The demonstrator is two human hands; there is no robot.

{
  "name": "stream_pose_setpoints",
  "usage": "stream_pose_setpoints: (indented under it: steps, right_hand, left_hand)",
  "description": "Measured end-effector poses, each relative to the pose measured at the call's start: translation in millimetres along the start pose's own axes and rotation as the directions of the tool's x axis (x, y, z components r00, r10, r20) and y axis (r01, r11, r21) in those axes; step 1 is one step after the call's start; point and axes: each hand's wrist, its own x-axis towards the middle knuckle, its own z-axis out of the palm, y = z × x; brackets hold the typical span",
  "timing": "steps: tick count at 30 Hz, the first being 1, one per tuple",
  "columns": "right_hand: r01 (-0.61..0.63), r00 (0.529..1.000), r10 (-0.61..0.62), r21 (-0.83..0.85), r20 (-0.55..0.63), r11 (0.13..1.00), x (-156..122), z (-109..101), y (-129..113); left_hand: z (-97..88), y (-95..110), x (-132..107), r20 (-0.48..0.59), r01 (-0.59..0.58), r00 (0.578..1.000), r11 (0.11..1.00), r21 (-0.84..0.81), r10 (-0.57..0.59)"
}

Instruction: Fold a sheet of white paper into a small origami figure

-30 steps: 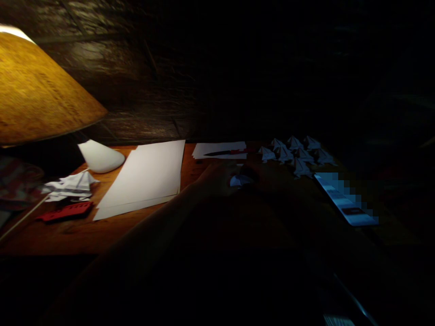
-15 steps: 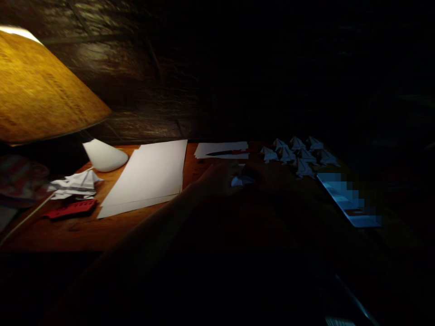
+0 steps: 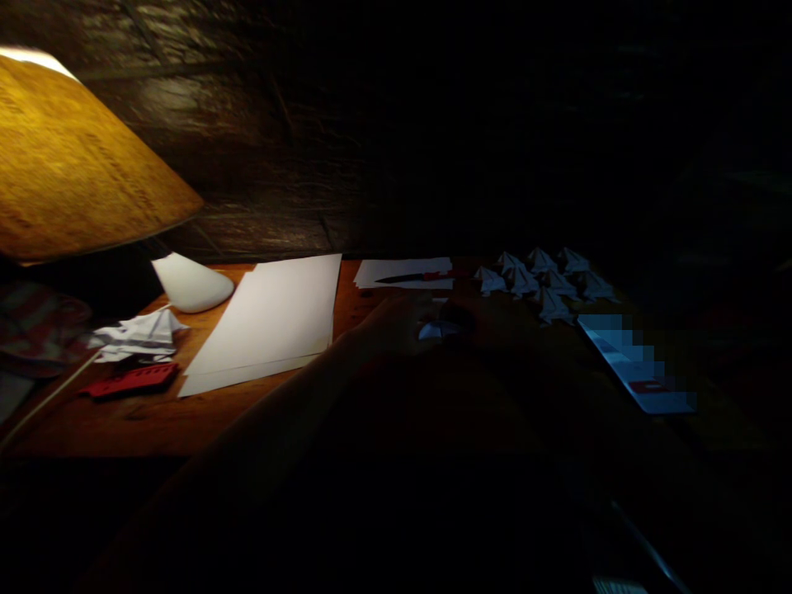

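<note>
In deep shadow at the middle of the table, a small piece of folded paper (image 3: pixel 439 331) shows pale between my two hands. My left hand (image 3: pixel 401 322) closes on its left side, fingers bent. My right hand (image 3: pixel 488 324) is at its right side and appears closed on it too, though darkness hides most of its fingers. Just beyond them lies a small stack of paper (image 3: pixel 405 268), with a knife (image 3: pixel 414 279) with a dark blade and red handle across it. Several folded paper figures (image 3: pixel 553 307) stand grouped to the right.
A lit lamp with a yellow shade (image 3: pixel 92 165) and white base (image 3: pixel 191 283) stands at left. Larger white sheets (image 3: pixel 266 322) lie beside it. Nearer are crumpled paper (image 3: pixel 142 334) and a red object (image 3: pixel 133 382). A phone with a glowing, pixelated screen (image 3: pixel 619 363) lies at right.
The hands stay in nearly the same place. The pale paper between them has shifted very slightly; the other things lie as before.
</note>
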Motion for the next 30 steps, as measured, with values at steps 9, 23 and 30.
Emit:
stream_pose_setpoints:
  steps: [9, 23, 30]
  right_hand:
    - [-0.022, 1.0, 0.022, -0.027, -0.012, 0.999, 0, -6, -8]
    - [0.029, 0.999, -0.028, 0.032, -0.03, 0.999, -2, -4, -5]
    - [0.123, 0.992, -0.12, 0.057, -0.048, 0.991, 0, 6, 5]
  left_hand:
    - [0.4, -4, -2, 0.009, -0.016, 1.0, 1.0, -0.025, 0.016]
    - [1.9, 0, -1, -0.005, -0.01, 1.0, 0.999, -0.033, 0.01]
    - [3.1, 0, -1, -0.015, -0.004, 1.0, 0.999, -0.037, 0.004]
